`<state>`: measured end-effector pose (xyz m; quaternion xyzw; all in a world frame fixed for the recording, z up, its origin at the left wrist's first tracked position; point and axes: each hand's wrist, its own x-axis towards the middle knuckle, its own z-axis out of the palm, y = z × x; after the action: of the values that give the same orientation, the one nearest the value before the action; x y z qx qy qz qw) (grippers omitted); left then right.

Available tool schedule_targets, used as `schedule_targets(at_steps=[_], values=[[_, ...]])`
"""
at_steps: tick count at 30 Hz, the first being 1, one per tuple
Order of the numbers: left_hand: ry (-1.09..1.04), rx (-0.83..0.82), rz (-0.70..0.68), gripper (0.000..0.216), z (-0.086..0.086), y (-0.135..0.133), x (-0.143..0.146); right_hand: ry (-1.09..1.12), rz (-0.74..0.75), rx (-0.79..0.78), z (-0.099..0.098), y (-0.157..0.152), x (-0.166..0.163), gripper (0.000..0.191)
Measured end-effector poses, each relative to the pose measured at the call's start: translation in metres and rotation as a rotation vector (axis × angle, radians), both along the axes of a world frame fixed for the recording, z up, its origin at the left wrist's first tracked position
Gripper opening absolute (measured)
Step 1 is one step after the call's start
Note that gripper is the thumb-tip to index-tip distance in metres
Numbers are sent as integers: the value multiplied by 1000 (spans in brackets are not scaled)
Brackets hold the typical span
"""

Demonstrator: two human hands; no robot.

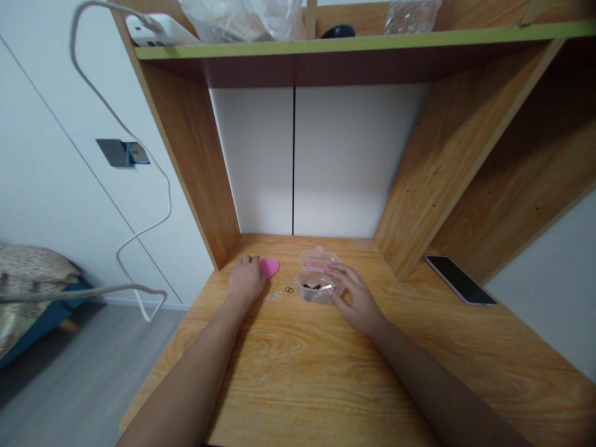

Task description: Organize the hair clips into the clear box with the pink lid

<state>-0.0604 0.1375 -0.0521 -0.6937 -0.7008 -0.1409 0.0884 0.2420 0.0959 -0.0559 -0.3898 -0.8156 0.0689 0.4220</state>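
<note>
My left hand [246,277] rests palm down at the back left of the desk, fingers bent. From its right side sticks out a flat pink piece with a rounded end [269,267]; the rest of it is hidden under the hand. Several small pale rings [277,295] and dark rings [289,290] lie just right of it, probably hair ties. A clear plastic box [307,295] stands with its lid [305,255] folded back. Small dark things [311,287] and a pink band-like item show in it. My right hand [357,299] has thumb and fingers around the box's right side.
A phone or tablet [459,279] lies at the right of the wooden desk [298,372]. Wooden side panels and an upper shelf [307,46] frame the back. On the shelf are a white power block [161,30] and plastic bags [246,18]. A white cable [168,186] hangs at left.
</note>
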Motion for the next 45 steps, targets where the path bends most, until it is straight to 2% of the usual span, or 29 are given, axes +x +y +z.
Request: schedule_targets(at_steps=[5, 9, 11, 15, 18, 21, 24, 30, 35, 40, 45], values=[[3, -1, 36, 29, -5, 2, -4, 13, 3, 12, 1, 0, 0, 41], [2, 42, 20, 30, 1, 1, -3, 23, -43, 25, 2, -1, -1, 37], [-21, 103, -62, 32, 5, -1, 1, 38, -107, 32, 3, -1, -1, 35], [-121, 189, -352, 37, 12, -13, 20, 74, -261, 8, 3, 2, 2, 32], [-170, 171, -540, 47, 13, -27, 39, 76, -341, -45, 0, 5, 5, 32], [-195, 124, -632, 63, 13, -39, 55, 55, -371, -115, -5, 9, 7, 34], [-183, 85, -648, 72, 12, -44, 63, 41, -349, -173, -9, 11, 8, 36], [-166, 38, -634, 57, 10, -40, 61, 69, -253, -209, -16, 13, 7, 37], [-174, 60, -631, 64, 7, -39, 60, 58, -206, -242, -12, 10, 4, 41], [-216, 100, -636, 71, 4, -37, 60, 65, -193, -209, -6, 5, 2, 40], [-283, 150, -676, 65, 3, -35, 60, 85, -170, -160, -3, 3, 2, 37]])
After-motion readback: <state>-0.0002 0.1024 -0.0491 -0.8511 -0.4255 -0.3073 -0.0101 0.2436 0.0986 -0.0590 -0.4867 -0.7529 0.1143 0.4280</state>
